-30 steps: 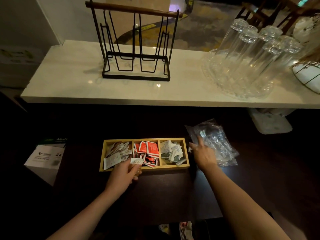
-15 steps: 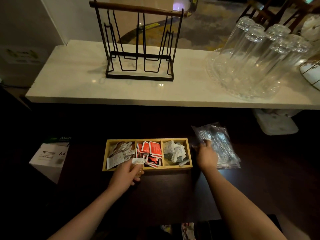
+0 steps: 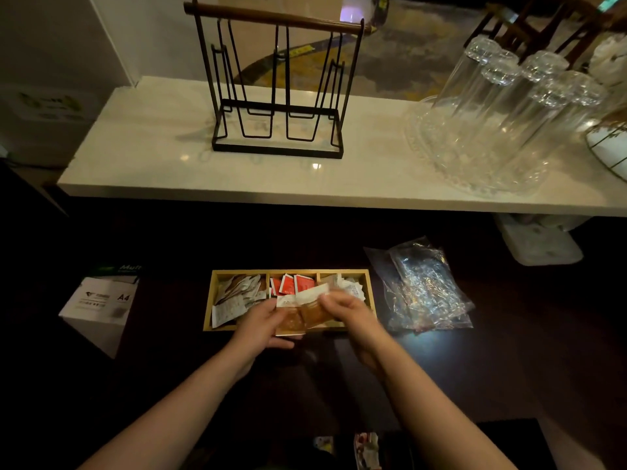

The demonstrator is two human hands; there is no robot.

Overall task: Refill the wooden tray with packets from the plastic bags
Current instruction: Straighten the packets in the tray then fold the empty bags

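The wooden tray [image 3: 207, 304] sits on a dark table, split into three compartments: pale packets on the left, red packets [image 3: 292, 284] in the middle, white ones on the right. My left hand [image 3: 263, 322] and my right hand [image 3: 346, 310] meet over the tray's front middle. Together they hold a small bunch of white-and-brown packets [image 3: 298, 313]. Crumpled clear plastic bags [image 3: 424, 286] lie just right of the tray, apart from both hands.
A white A4 paper box [image 3: 101, 307] stands left of the tray. Behind, a raised marble counter [image 3: 169, 157] carries a black wire rack [image 3: 276, 86], upturned glasses [image 3: 502, 110] on a glass tray, and a white dish at far right.
My right hand left the plastic bags and swung left to join the left hand over the tray. Both now grip packets; before, the left held one packet alone.
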